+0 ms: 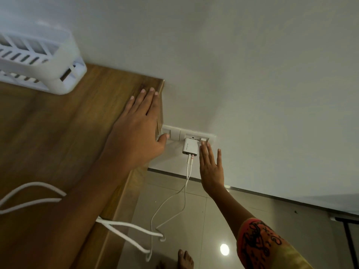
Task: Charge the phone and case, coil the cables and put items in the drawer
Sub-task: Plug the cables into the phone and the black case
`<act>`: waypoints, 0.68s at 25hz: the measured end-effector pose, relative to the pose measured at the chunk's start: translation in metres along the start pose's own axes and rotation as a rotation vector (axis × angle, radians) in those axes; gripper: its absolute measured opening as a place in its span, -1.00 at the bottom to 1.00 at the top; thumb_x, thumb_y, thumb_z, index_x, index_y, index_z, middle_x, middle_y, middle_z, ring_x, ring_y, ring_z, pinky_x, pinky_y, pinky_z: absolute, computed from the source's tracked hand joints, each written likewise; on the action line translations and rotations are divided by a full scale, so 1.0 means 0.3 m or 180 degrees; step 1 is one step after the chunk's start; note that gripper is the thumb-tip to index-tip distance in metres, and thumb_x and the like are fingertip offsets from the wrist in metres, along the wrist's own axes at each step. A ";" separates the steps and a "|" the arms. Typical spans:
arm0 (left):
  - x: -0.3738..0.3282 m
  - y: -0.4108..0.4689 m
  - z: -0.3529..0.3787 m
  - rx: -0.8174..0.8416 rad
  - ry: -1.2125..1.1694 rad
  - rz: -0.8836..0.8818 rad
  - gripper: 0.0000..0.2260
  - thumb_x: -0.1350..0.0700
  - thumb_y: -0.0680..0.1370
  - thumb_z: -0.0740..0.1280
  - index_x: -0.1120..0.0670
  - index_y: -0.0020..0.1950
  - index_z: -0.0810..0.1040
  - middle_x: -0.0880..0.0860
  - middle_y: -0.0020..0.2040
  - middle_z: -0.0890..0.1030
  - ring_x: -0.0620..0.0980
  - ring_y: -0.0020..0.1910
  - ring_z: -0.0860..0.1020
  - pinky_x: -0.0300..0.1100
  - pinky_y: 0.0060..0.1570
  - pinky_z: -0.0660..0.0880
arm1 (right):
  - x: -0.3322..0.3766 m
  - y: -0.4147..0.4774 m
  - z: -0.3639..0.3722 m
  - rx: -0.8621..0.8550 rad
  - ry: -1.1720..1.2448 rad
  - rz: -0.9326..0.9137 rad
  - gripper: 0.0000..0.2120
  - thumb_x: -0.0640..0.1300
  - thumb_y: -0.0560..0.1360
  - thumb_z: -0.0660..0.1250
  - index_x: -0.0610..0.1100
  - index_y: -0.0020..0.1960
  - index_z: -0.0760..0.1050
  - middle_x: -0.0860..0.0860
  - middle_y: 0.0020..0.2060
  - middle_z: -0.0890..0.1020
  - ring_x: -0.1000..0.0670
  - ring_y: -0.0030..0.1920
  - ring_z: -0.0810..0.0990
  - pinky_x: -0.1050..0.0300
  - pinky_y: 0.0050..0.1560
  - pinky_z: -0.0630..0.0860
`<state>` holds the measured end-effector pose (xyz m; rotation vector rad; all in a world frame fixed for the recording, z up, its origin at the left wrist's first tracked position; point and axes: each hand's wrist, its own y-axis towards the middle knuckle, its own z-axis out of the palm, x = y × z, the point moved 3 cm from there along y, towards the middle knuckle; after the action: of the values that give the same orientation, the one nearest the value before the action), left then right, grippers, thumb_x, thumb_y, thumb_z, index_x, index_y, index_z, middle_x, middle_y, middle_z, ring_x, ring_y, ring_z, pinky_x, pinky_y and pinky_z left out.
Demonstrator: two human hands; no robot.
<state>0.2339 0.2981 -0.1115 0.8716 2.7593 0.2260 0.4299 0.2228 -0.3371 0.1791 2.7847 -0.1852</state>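
Observation:
A white charger (190, 147) is plugged into the wall socket plate (174, 133) just below the table's edge. Two white cables (185, 183) run from its underside down to the floor and up over the wooden table (58, 133). My left hand (136, 131) lies flat with straight fingers on the table's right edge, its thumb hanging over the side near the socket plate. My right hand (211, 167) is stretched out with straight fingers, and its fingertips reach the switch (203, 140) beside the charger. No phone or case is in view.
A white slatted plastic rack (38, 61) stands on the table at the back left against the wall. Cable loops (29, 197) lie on the table near its front. Below are glossy floor tiles (213, 220) and my bare foot (185, 259).

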 end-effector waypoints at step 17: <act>0.036 -0.535 -0.443 -0.0345 -0.0731 -0.1219 -0.26 -0.17 0.47 0.22 0.17 0.50 0.03 0.09 0.54 0.01 0.06 0.52 -0.11 -0.18 0.42 -0.20 | 0.112 -0.320 -1.060 -0.2216 0.3180 -0.0583 -0.61 -0.18 0.42 0.32 -0.22 0.23 0.44 -0.15 0.21 0.53 -0.17 0.23 0.47 -0.01 0.27 0.30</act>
<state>0.1020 0.1642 -0.0208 0.3083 2.6023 0.1886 0.2801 0.1794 -0.0420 -0.2301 3.5846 1.1128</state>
